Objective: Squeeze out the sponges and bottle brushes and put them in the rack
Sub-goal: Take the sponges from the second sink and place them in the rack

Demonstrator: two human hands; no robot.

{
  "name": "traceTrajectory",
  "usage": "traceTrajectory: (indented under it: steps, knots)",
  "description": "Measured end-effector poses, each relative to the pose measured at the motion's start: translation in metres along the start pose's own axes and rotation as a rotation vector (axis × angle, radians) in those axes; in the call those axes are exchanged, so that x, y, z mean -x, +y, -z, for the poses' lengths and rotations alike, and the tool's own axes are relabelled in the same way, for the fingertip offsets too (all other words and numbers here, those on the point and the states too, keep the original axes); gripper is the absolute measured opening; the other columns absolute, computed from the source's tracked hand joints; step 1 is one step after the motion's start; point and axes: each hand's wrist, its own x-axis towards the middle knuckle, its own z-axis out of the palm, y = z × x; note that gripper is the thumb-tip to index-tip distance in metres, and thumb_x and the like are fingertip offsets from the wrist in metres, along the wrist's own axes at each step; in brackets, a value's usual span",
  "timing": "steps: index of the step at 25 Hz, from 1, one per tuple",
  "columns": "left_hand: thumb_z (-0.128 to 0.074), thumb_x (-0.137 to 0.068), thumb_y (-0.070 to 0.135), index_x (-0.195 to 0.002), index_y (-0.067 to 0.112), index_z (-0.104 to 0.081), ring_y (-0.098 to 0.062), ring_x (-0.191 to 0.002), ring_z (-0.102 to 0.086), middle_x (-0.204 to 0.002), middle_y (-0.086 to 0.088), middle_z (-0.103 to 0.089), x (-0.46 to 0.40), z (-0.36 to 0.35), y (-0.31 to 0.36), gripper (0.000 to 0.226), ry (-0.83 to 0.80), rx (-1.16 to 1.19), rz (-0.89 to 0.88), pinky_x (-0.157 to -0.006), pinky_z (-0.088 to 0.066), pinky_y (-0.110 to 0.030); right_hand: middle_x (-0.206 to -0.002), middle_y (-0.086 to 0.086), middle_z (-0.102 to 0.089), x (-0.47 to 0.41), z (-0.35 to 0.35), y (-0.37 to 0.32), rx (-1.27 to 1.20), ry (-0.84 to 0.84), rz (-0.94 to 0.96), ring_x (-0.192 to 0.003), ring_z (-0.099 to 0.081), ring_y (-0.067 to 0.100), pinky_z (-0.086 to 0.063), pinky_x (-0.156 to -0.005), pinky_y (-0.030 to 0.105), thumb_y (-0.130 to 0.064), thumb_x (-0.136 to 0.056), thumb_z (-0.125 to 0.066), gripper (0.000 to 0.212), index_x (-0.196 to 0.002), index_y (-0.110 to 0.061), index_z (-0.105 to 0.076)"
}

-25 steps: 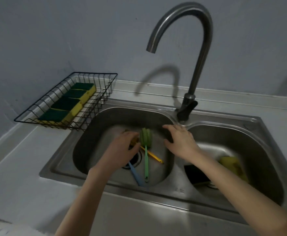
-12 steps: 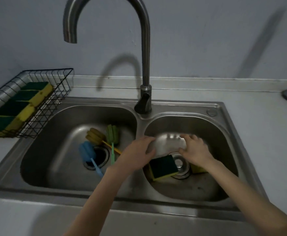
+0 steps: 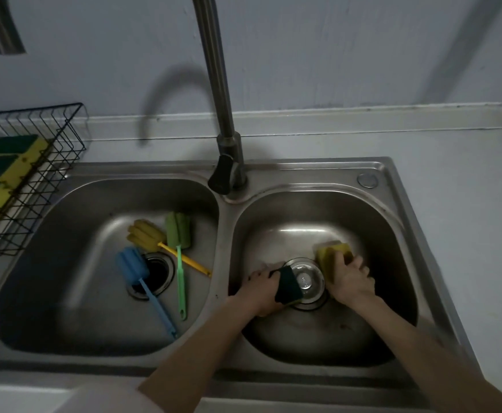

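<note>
Sponges (image 3: 4,165) are stacked in the wire rack (image 3: 65,135) at far left. Blue (image 3: 133,265), yellow (image 3: 145,235) and green (image 3: 179,229) bottle brushes lie in the left basin. In the right basin, a green-topped sponge (image 3: 288,284) is gripped by the left hand (image 3: 261,289), a yellow sponge (image 3: 331,253) by the right hand (image 3: 351,278).
</note>
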Motion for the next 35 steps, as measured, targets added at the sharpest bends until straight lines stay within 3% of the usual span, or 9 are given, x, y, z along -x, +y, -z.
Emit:
traceTrajectory:
  steps: [5, 10, 16, 21, 24, 29, 31, 35]
  knots:
    - [-0.055, -0.084, 0.034, -0.141, 0.011, -0.007, -0.041, -0.136, -0.016, -0.152, -0.016, -0.012, -0.005, -0.006, 0.000, 0.078, 0.060, -0.033, 0.057, -0.112, -0.016, -0.054, -0.136, 0.023, -0.022, 0.001, -0.005, 0.000, -0.022, -0.001, -0.034, -0.125, -0.032, 0.043, -0.034, -0.102, 0.051, -0.038, -0.083, -0.056, 0.073, -0.139, -0.021, -0.012]
    - [-0.056, -0.081, 0.038, -0.141, 0.016, -0.010, -0.038, -0.132, -0.026, -0.148, -0.015, -0.023, 0.005, 0.003, 0.000, 0.078, 0.163, 0.090, 0.042, -0.109, -0.021, -0.051, -0.132, 0.029, -0.026, 0.012, 0.009, 0.000, -0.242, 0.125, 0.001, -0.119, -0.036, 0.046, -0.035, -0.102, 0.048, -0.038, -0.084, -0.056, 0.073, -0.141, -0.021, -0.015]
    - [-0.055, -0.080, 0.045, -0.141, 0.024, -0.015, -0.028, -0.133, -0.027, -0.149, -0.005, -0.026, 0.041, 0.042, 0.002, 0.075, 0.680, 0.225, -0.036, -0.110, -0.022, -0.043, -0.137, 0.026, -0.031, 0.043, 0.034, -0.025, -0.610, 0.242, 0.132, -0.123, -0.040, 0.043, -0.036, -0.105, 0.047, -0.029, -0.083, -0.057, 0.072, -0.142, -0.015, -0.017]
    - [-0.057, -0.081, 0.038, -0.141, 0.025, -0.018, -0.031, -0.131, -0.025, -0.149, -0.006, -0.026, 0.087, 0.064, -0.021, 0.072, 0.857, 0.391, -0.057, -0.109, -0.025, -0.045, -0.139, 0.017, -0.037, 0.081, 0.050, -0.059, -0.665, 0.310, 0.349, -0.122, -0.044, 0.032, -0.039, -0.103, 0.043, -0.033, -0.086, -0.054, 0.066, -0.142, -0.017, -0.022]
    - [-0.057, -0.082, 0.036, -0.140, 0.025, -0.019, -0.032, -0.131, -0.025, -0.149, -0.007, -0.025, 0.120, 0.062, -0.048, 0.071, 0.939, 0.430, 0.012, -0.108, -0.026, -0.045, -0.136, 0.012, -0.042, 0.104, 0.048, -0.089, -0.695, 0.269, 0.447, -0.122, -0.047, 0.028, -0.039, -0.104, 0.036, -0.033, -0.088, -0.052, 0.061, -0.141, -0.020, -0.025]
    - [-0.060, -0.081, 0.034, -0.140, 0.026, -0.022, -0.030, -0.131, -0.027, -0.149, -0.006, -0.028, 0.173, 0.056, -0.100, 0.070, 1.043, 0.520, 0.107, -0.108, -0.026, -0.042, -0.134, 0.012, -0.050, 0.134, 0.028, -0.156, -0.759, 0.090, 0.587, -0.122, -0.049, 0.028, -0.041, -0.105, 0.049, -0.036, -0.088, -0.050, 0.058, -0.140, -0.022, -0.027]
    - [-0.059, -0.081, 0.034, -0.140, 0.027, -0.021, -0.029, -0.131, -0.027, -0.149, -0.004, -0.027, 0.193, 0.056, -0.121, 0.070, 1.070, 0.527, 0.126, -0.108, -0.026, -0.040, -0.132, 0.010, -0.051, 0.146, 0.020, -0.187, -0.723, 0.055, 0.623, -0.117, -0.052, 0.026, -0.042, -0.103, 0.048, -0.039, -0.084, -0.055, 0.068, -0.141, -0.019, -0.024]
    - [-0.057, -0.082, 0.037, -0.140, 0.029, -0.017, -0.028, -0.135, -0.018, -0.152, -0.003, -0.021, 0.230, 0.062, -0.176, 0.071, 1.078, 0.537, 0.209, -0.112, -0.022, -0.046, -0.132, 0.014, -0.048, 0.163, 0.006, -0.250, -0.658, 0.018, 0.685, -0.119, -0.050, 0.029, -0.044, -0.102, 0.050, -0.067, -0.058, -0.052, 0.096, -0.140, -0.027, -0.021]
